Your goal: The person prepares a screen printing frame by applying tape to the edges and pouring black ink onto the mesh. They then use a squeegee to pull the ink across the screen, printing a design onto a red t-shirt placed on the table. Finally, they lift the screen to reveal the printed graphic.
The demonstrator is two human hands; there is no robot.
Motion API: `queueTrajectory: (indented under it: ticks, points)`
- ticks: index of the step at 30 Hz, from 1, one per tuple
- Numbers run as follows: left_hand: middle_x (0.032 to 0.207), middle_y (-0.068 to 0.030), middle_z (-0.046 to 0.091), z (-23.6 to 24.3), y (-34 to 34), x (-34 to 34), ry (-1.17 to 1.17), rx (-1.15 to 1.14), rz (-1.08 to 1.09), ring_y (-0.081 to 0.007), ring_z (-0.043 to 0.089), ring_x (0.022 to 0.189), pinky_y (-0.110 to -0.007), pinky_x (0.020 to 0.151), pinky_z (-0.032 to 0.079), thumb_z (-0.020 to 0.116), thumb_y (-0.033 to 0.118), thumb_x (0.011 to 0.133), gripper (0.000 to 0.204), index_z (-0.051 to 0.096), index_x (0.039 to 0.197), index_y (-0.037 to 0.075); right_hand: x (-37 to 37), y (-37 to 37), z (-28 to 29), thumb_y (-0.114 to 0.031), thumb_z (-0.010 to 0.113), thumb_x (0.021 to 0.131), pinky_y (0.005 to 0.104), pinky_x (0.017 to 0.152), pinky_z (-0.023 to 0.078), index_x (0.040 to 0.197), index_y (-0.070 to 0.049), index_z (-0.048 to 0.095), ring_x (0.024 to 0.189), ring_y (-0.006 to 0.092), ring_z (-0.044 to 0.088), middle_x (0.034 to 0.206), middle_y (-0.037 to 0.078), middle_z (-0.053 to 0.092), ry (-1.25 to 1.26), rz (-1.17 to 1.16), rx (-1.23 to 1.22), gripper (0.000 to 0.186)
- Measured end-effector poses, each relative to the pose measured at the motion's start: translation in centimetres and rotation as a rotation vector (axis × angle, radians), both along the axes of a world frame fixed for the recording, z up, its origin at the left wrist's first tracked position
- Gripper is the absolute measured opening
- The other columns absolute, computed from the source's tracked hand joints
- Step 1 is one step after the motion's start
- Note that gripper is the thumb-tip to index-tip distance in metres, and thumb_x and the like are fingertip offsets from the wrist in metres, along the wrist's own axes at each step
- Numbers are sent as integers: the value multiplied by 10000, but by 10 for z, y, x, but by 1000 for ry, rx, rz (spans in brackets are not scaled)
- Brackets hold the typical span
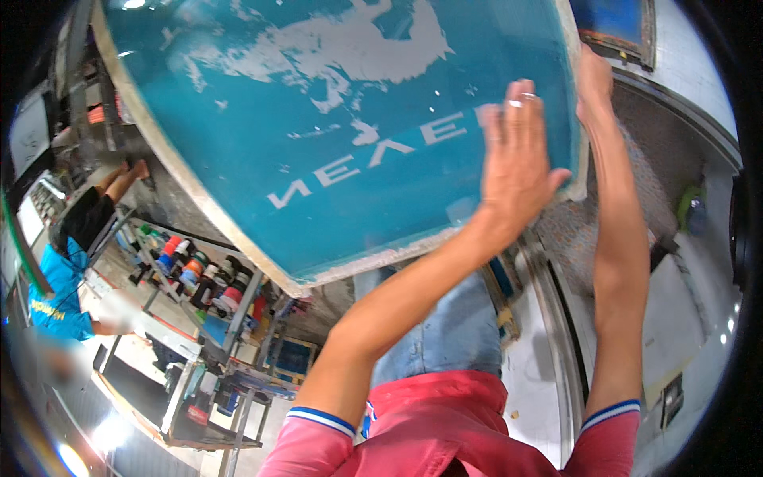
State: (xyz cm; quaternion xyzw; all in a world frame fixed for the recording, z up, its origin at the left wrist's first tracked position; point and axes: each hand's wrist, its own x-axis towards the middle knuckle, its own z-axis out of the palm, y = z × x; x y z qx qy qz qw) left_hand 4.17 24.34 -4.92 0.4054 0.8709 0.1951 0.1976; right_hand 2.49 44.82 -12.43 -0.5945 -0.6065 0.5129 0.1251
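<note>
A large screen printing frame (200, 203) with pale edges and teal-coated mesh (366, 199) fills the upper middle of the head view, held up in front of my body. The mesh bears a pale figure and a row of lettering. My left hand (517, 163) lies on the lower right of the mesh, fingers stretched out, slightly blurred. My right hand (594, 83) grips the frame's right edge higher up, its fingertips partly hidden behind the frame.
A person (60, 282) in a blue top is at the left, beside a metal rack (246, 298) of coloured containers (191, 270). A blue framed screen (612, 24) stands at top right. A green object (690, 208) sits at far right, near white surfaces (675, 310).
</note>
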Motion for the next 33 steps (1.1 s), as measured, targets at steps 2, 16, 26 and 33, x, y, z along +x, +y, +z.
queueTrajectory:
  ticks: [2, 16, 26, 33]
  points:
    - [1589, -274, 192, -1, 10, -2, 25, 1, -26, -410, 71, 1506, -601, 1185, 51, 578, 660, 828, 1009, 336, 1472, -77, -4, -2, 10, -290, 580, 917, 367, 734, 472, 948, 74, 712, 789, 198, 611, 883, 112, 700, -96, 50, 9, 389]
    - [1638, -218, 39, 45, -236, -114, 324, -378, 615, -352, -20, 1522, -588, 1178, -34, 418, 571, 975, 891, 99, 1556, -24, 0, -7, 8, -360, 561, 946, 340, 826, 470, 1119, 3, 714, 925, 184, 636, 999, 112, 719, -53, 42, -136, 430]
    - [1625, -180, 164, -1, 27, -37, 182, -29, -98, -334, 105, 1514, -665, 1159, 76, 479, 692, 856, 993, 289, 1516, -24, -3, 0, 7, -379, 554, 956, 344, 796, 472, 1086, 3, 719, 882, 197, 643, 975, 99, 722, -151, 68, -124, 436]
    - [1641, -155, 130, 30, -98, -66, 57, -242, -18, -305, 33, 1529, -565, 1199, -13, 586, 641, 831, 1011, 233, 1547, 21, -8, -7, 14, -365, 532, 973, 342, 769, 464, 1046, 14, 719, 839, 184, 626, 934, 107, 717, -99, 65, -165, 429]
